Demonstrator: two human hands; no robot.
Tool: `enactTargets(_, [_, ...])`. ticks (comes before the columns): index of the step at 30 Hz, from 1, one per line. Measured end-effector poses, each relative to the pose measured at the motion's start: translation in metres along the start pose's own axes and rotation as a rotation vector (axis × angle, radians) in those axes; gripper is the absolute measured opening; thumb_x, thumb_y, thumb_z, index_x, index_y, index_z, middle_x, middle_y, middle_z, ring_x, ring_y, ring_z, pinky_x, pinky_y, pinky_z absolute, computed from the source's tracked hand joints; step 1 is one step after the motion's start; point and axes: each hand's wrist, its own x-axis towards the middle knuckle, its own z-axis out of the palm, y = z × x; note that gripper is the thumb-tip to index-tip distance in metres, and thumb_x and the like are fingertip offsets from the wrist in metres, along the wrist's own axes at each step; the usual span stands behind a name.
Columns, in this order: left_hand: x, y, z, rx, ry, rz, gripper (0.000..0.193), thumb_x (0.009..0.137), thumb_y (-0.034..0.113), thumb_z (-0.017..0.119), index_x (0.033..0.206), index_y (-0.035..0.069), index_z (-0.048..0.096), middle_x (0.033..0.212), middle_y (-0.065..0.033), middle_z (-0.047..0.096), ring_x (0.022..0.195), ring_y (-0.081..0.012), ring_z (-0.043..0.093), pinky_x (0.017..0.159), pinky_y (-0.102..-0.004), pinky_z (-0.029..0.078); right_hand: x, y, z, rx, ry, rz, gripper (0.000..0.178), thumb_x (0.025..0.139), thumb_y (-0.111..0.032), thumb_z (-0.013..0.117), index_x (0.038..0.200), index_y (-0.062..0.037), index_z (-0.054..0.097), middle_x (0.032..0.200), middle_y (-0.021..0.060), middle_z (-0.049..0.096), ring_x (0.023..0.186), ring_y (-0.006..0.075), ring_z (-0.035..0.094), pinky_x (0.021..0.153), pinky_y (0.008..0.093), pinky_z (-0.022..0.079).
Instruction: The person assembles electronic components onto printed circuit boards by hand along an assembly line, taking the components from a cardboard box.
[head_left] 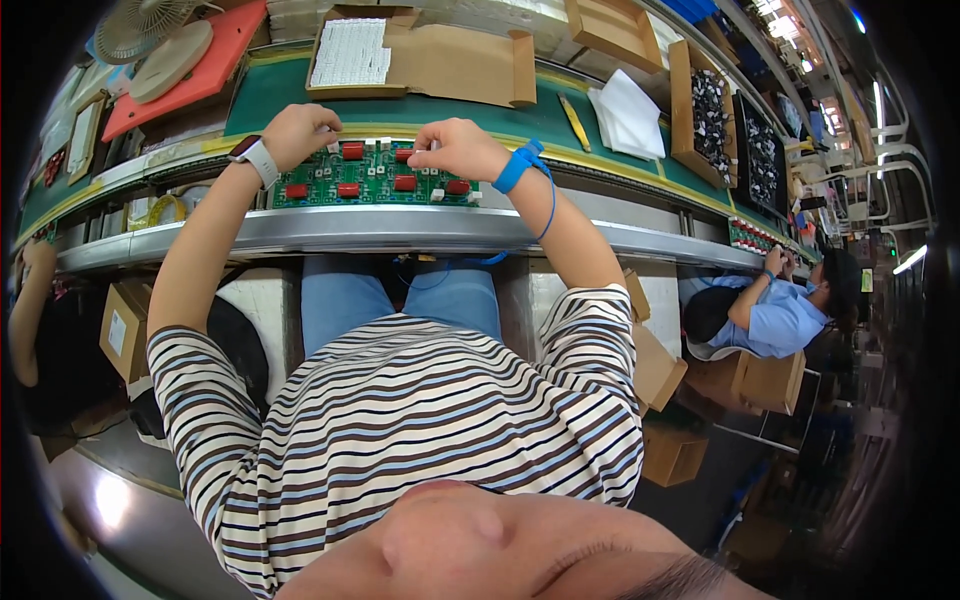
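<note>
A green circuit board (375,188) lies in front of me on the line, set with several red block-shaped components (404,183) and small white parts. My left hand (292,137), with a watch on its wrist, hovers over the board's far left corner. Its fingers are curled together, and whatever is between them is hidden. Over the far right part of the board, my right hand (458,148) is closed in a pinch, its fingertips near a red component. A small white part shows at those fingers. A blue wrist strap (516,168) with a cord circles the right wrist.
Beyond the board stands an open cardboard box (440,62) with rows of white parts (350,53). A yellow cutter knife (574,122), white foam sheets (628,115) and a box of black parts (708,125) lie to the right. A metal rail (330,228) runs along the near edge. Co-workers sit on both sides.
</note>
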Motion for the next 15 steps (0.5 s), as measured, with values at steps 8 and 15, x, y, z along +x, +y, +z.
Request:
enactTargets(8, [-0.005, 0.041, 0.012, -0.731, -0.168, -0.098, 0.025, 0.083, 0.012, 0.054, 0.106, 0.001, 0.056, 0.083, -0.0037, 0.06, 0.072, -0.0081, 0.055, 0.06, -0.0212, 0.045, -0.011, 0.008, 0.018, -0.337, -0.052, -0.058, 0.028, 0.072, -0.03, 0.064, 0.08, -0.0039, 0.064, 0.072, 0.0129, 0.061, 0.068, 0.0268, 0.058, 0.062, 0.0356, 0.045])
enactTargets(15, [-0.008, 0.053, 0.027, -0.88, -0.3, -0.216, 0.019, 0.086, 0.012, 0.052, 0.102, 0.002, 0.051, 0.082, -0.0012, 0.057, 0.067, -0.0067, 0.052, 0.053, -0.0204, 0.043, -0.013, 0.009, 0.026, -0.433, -0.043, -0.032, 0.028, 0.069, -0.035, 0.066, 0.076, -0.0083, 0.065, 0.073, 0.0117, 0.063, 0.074, 0.0272, 0.06, 0.065, 0.0369, 0.047])
